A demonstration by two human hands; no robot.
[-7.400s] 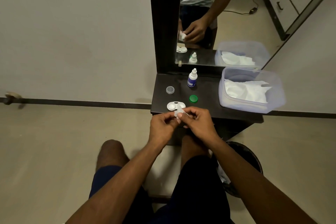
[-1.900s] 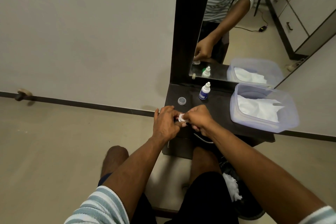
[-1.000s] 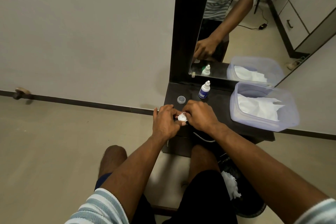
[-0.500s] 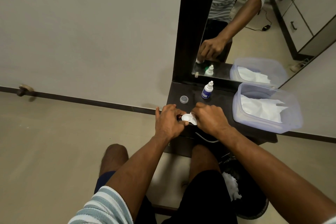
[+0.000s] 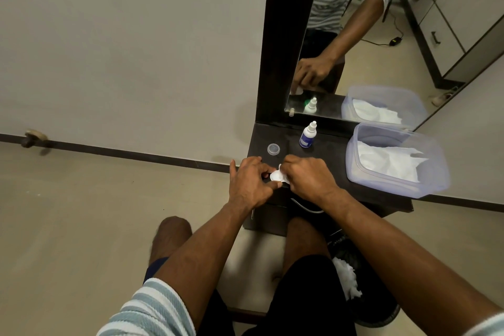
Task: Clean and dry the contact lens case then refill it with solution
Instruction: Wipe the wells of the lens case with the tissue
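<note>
Both hands pinch white contact lens case (image 5: 276, 176) at front table (image 5: 335, 150) edge.
Label on blue-labelled solution bottle (image 5: 307, 137) unreadable. Versus half a second earlier: hands barely shifted, case still between them. Left hand (image 5: 251, 183) fingers curled narrow around case's left end; right hand (image 5: 306, 177) closed on its right end, tissue scrap possibly there. Clear cap (image 5: 273, 149) just beyond; tissue tub (image 5: 392, 161) at right.

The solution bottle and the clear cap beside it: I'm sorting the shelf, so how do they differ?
The solution bottle stands tall, white with a blue label; the clear cap is low, round and see-through. The bottle sits nearer the mirror, the cap nearer the left hand. Both rest untouched on the dark shelf.
</note>
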